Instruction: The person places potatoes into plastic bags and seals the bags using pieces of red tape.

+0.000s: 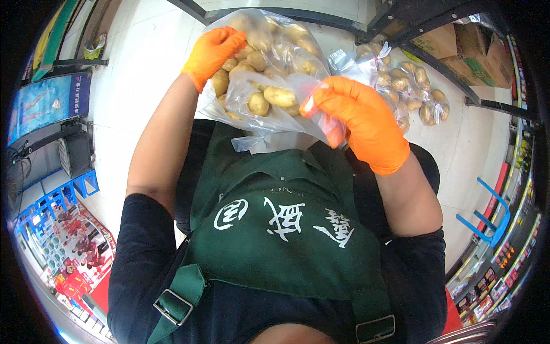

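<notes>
A large clear plastic bag (309, 56) full of potatoes (257, 61) rests before me. My left hand (219, 51), in an orange glove, is at the bag's upper left edge, fingers bent; whether it grips the film or a potato is unclear. Nearer to me lies a smaller clear plastic bag (245, 88) with a few potatoes (279, 96) in it. My right hand (361, 120), gloved in orange too, has its fingers closed on this bag's gathered film at the right. A knotted tail of clear film (248, 142) sticks out at the near edge, above my green apron (275, 258).
Several tied bags of potatoes (399, 84) lie on the floor at the right, beside a stack of clear plastic bags (348, 64). A black metal frame (296, 16) runs behind, with cardboard boxes (477, 51) at the upper right. Store shelves (494, 275) line the right.
</notes>
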Action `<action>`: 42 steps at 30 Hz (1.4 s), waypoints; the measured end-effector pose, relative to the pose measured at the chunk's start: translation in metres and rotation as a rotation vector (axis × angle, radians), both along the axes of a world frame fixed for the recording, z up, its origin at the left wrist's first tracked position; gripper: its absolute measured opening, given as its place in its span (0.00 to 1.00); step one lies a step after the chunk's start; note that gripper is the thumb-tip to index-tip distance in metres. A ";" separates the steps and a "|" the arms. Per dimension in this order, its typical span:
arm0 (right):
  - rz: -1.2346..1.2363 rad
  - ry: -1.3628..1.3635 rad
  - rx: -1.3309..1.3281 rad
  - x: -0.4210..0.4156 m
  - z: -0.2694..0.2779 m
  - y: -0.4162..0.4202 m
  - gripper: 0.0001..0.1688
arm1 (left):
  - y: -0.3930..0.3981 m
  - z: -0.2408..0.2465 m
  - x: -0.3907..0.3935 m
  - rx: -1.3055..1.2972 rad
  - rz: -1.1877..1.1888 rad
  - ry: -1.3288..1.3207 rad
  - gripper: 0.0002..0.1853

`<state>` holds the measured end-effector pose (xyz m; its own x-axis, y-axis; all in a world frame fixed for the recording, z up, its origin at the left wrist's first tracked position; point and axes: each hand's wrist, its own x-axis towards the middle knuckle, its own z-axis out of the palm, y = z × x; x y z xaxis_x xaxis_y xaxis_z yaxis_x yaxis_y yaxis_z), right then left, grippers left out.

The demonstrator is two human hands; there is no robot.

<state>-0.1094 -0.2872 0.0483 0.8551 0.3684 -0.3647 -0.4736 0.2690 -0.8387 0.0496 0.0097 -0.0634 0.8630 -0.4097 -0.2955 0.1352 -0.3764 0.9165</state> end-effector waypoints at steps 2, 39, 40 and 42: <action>-0.077 -0.040 0.069 0.004 -0.012 -0.001 0.10 | 0.002 -0.054 0.006 0.375 -0.065 -0.117 0.26; -0.261 0.069 0.360 0.033 -0.048 -0.033 0.09 | 0.053 -0.002 -0.019 0.231 -0.202 -0.078 0.17; -0.318 0.070 0.307 0.033 -0.045 -0.026 0.09 | 0.044 -0.012 -0.021 0.508 -0.247 -0.129 0.19; -0.354 0.056 0.281 0.035 -0.039 -0.016 0.08 | 0.032 -0.040 -0.021 0.971 -0.387 -0.145 0.21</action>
